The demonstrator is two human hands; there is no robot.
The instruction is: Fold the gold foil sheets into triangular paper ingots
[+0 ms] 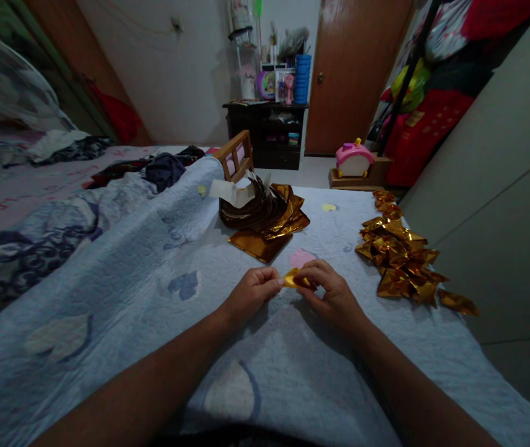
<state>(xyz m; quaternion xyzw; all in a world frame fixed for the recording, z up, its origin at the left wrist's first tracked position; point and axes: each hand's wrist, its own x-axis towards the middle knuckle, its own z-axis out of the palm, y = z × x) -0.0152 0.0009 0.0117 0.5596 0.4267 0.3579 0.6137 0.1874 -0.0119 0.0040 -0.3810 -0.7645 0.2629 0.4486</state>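
Observation:
A small folded piece of gold foil paper (291, 279) is held between my two hands, above the light blue bedspread. My left hand (256, 287) pinches its left end between thumb and fingers. On the other side my right hand (327, 287) has its fingers closed on the right end and hides part of it. Beyond my hands lies a fanned stack of gold foil sheets (265, 245), with brown edges and a torn white wrapper (232, 194). To the right is a pile of folded gold foil pieces (398, 257), and one piece (458, 302) sits at its near end.
The quilted bedspread (148, 347) bears heart patterns. Rumpled clothes and bedding (60, 230) lie left. A wooden bed rail (237, 155) stands behind the stack. Further back are a dark cabinet (267, 136), a door (355, 81) and a pink toy (354, 159). A pale panel (502, 186) borders the right side.

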